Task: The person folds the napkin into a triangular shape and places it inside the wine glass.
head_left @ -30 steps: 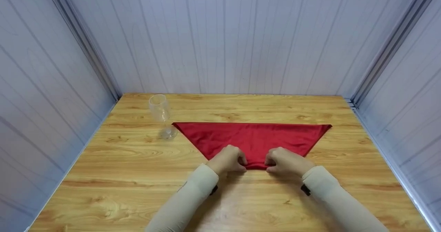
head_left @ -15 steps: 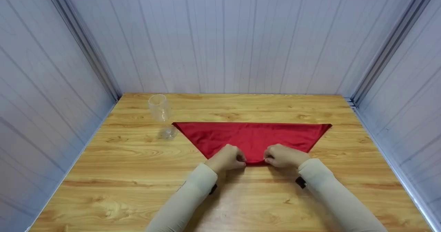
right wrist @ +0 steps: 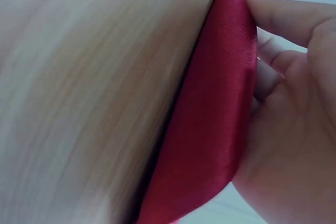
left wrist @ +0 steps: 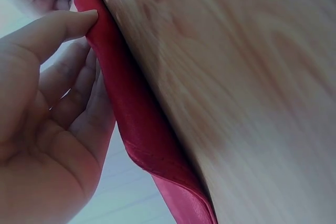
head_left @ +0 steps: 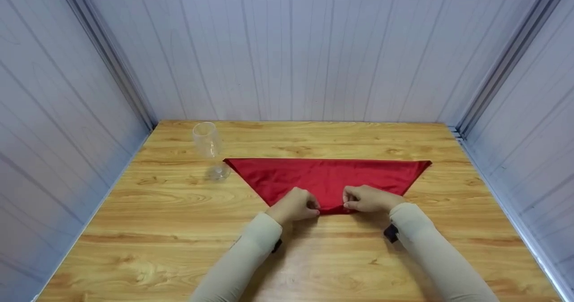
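Observation:
A red satin cloth napkin point(head_left: 323, 176) lies on the wooden table in a wide trapezoid, its long edge at the back and its short edge towards me. The left hand point(head_left: 293, 204) pinches the left part of that near edge, thumb in front. A short way to the right, the right hand point(head_left: 370, 199) pinches the same edge. Both wrist views show the near edge turned over in a soft fold, with the left thumb point(left wrist: 84, 23) and the right thumb point(right wrist: 268, 11) pressing its front. The napkin's underside is hidden.
A clear stemmed wine glass point(head_left: 207, 143) stands upright just left of the napkin's back left corner. The wood-grain table point(head_left: 157, 230) meets pale panel walls point(head_left: 291, 51) at the back and on both sides.
The napkin's near edge has rolled slightly away from me. The right hand has shifted a little forward along with it, while the left hand has barely moved.

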The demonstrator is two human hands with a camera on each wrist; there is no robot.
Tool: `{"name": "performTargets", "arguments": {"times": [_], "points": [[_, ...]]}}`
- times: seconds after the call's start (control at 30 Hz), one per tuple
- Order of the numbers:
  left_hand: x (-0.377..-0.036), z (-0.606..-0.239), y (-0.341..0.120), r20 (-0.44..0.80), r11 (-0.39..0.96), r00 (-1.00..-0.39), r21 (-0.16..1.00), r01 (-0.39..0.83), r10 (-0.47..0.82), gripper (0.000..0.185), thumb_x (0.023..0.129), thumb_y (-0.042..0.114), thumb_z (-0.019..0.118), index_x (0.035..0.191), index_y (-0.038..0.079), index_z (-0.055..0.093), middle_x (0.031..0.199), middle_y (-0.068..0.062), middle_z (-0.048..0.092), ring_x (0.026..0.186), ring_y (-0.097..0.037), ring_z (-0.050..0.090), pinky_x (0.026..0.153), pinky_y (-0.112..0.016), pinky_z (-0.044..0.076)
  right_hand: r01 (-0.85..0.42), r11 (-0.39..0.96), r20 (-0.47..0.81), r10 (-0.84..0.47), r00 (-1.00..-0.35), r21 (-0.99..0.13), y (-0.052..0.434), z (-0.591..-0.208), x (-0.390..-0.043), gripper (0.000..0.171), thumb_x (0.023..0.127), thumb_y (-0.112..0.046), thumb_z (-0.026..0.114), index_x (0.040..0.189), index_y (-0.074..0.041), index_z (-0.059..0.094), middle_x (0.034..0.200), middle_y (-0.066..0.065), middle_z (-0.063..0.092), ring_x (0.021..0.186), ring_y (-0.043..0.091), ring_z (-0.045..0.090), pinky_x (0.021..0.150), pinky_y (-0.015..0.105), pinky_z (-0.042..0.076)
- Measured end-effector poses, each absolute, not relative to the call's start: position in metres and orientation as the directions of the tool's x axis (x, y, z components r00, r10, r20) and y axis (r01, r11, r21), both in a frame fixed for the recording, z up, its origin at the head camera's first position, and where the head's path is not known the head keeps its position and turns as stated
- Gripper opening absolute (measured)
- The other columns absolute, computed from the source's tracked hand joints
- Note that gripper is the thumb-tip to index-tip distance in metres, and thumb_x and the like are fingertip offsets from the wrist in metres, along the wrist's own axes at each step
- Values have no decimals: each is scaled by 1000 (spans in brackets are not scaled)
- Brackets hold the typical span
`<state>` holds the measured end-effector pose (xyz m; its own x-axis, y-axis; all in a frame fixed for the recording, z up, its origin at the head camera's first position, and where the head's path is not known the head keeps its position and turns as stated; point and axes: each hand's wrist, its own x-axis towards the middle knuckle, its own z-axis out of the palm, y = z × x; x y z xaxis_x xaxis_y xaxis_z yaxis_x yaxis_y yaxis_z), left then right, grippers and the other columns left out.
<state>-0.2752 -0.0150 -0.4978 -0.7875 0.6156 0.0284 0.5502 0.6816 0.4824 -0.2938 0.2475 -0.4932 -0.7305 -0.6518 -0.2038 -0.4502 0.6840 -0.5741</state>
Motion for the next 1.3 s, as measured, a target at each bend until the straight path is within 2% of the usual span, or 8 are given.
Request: {"name": "performTargets", "arguments": {"times": [0.3,0.47,0.73,0.87,1.0,1.17,1.3], "points": [[-277,-501,-16,24,670,-791,515,534,612,4,89,13,75,90,10,78,81,6,70,76,-6,60,71,-21,50,-433,707,-224,-632,-742,-560,249,-502,-296,14,104,-22,53,91,-18,59,84,-8,60,78,11,51,76,34,42],[-280,-501,-17,-7,668,-798,551,500,603,6,92,14,72,88,12,76,75,9,67,71,-3,57,67,-21,49,-392,711,-230,-608,-760,-584,247,-503,-297,9,103,-19,55,94,-16,56,84,-8,61,75,10,50,74,31,41],[-290,-504,-21,-66,657,-798,611,443,599,11,96,21,69,90,15,75,77,10,67,72,-3,57,72,-24,48,-397,717,-219,-601,-769,-573,247,-505,-297,9,102,-20,58,93,-16,57,82,-7,59,73,10,49,72,30,41],[-293,-503,-21,-102,676,-790,590,442,605,12,98,24,67,90,17,73,78,11,65,75,-5,55,74,-26,47,-401,713,-219,-607,-764,-575,247,-505,-297,8,101,-15,56,93,-16,56,81,-7,58,73,10,50,71,30,42],[-295,-502,-18,-136,712,-796,553,433,590,15,99,27,64,86,18,65,75,10,58,75,-7,52,73,-27,44,-391,707,-223,-608,-762,-590,246,-504,-297,6,99,-10,53,95,-13,56,82,-6,58,74,11,50,72,31,42],[-298,-501,-14,-161,749,-829,545,378,535,21,95,27,67,80,18,56,69,8,50,70,-8,48,68,-26,40,-367,710,-238,-597,-766,-600,246,-504,-298,4,100,-12,53,98,-9,55,82,-6,58,75,11,50,73,31,42],[-299,-502,-12,-162,754,-840,551,359,518,19,91,23,67,79,18,53,68,8,48,67,-8,46,66,-26,39,-367,726,-245,-587,-772,-581,244,-503,-297,4,100,-12,53,98,-9,54,81,-6,57,74,11,50,74,32,42]]}}
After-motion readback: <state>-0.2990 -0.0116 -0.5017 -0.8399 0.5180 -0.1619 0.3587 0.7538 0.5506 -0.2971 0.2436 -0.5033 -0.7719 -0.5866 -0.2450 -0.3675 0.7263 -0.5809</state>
